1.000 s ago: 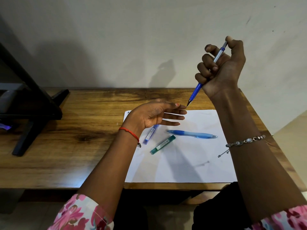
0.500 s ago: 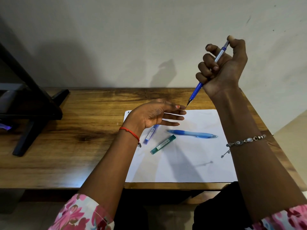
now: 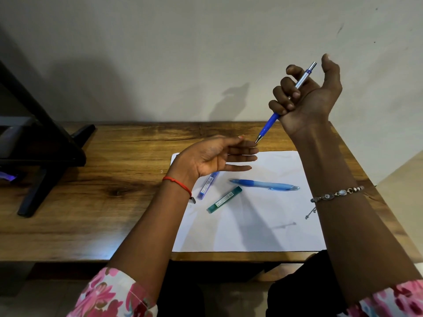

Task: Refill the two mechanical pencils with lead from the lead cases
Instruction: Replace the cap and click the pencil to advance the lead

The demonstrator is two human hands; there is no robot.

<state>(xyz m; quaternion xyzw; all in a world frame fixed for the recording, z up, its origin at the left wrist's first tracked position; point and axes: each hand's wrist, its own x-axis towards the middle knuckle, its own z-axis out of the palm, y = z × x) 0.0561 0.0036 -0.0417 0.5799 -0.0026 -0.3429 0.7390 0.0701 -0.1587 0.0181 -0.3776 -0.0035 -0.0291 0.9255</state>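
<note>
The right hand [image 3: 306, 97] grips a pencil [image 3: 270, 121] in curled fingers, thumb clear of its cap, tip slanting to 7 o'clock at the left hand [image 3: 212, 156] — fingers straight, slightly spread. At that hand's 5 o'clock, on paper [image 3: 251, 229]: second pencil [image 3: 265, 185], purple case [image 3: 207, 185], green case [image 3: 224, 199].

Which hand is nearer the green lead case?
Left. The left hand hovers open over the paper, just beyond the green case. The right hand is raised high, farther back and to the right, gripping a pencil tip-down.
</note>
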